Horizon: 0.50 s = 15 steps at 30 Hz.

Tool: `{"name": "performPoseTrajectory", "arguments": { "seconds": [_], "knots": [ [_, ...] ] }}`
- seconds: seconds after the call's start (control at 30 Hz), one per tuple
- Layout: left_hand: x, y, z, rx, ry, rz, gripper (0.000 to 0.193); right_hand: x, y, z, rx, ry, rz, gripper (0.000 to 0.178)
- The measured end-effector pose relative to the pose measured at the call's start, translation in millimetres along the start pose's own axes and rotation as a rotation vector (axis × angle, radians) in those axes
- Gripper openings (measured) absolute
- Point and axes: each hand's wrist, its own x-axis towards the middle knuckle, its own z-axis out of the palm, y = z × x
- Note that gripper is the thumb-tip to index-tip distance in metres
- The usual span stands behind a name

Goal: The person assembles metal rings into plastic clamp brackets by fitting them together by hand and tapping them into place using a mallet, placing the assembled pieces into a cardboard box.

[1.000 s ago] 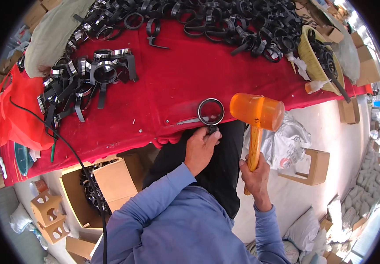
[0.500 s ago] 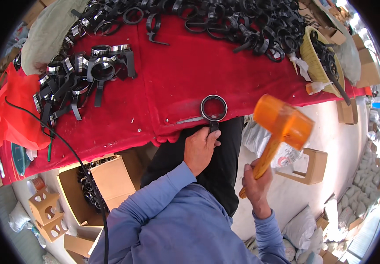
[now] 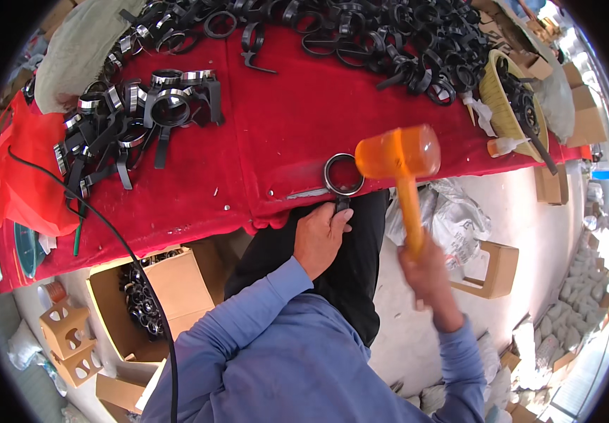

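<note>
My left hand [image 3: 318, 238] is closed round the short black handle of a ring-shaped part [image 3: 328, 174], a black ring with a shiny metal inner rim. The ring lies at the near edge of the red-covered table [image 3: 297, 127]. My right hand [image 3: 423, 264], a little smeared by motion, grips the wooden handle of an orange mallet [image 3: 397, 153]. The mallet's head is up at the right of the ring, and in the picture its left face overlaps the ring's right edge; whether they touch I cannot tell.
Black parts with shiny rings [image 3: 170, 106] are piled at the left. Many black rings [image 3: 417, 42] heap along the far side. A yellow basket [image 3: 491, 92] stands at the right, a red bag [image 3: 26, 169] at the left. Below the table sits an open carton [image 3: 114, 310]; a black cable [image 3: 118, 243] crosses the left.
The mallet has swung left, its head now beside the ring and its handle more upright. My right hand has moved slightly up and right. My left hand and the ring have hardly moved.
</note>
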Motion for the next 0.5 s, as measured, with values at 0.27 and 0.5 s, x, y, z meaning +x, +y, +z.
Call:
{"name": "performPoseTrajectory", "arguments": {
  "seconds": [0.27,0.5],
  "knots": [
    [0.1,2.2,-2.3,0.018,0.004,0.017,0.027,32.9,-39.8,-32.2,-0.012,0.128,-0.012,0.026],
    [-0.1,-2.8,-10.9,0.048,-0.011,-0.002,0.029,62.9,-84.1,-58.1,-0.174,-0.138,-0.098,0.030]
  ]
}}
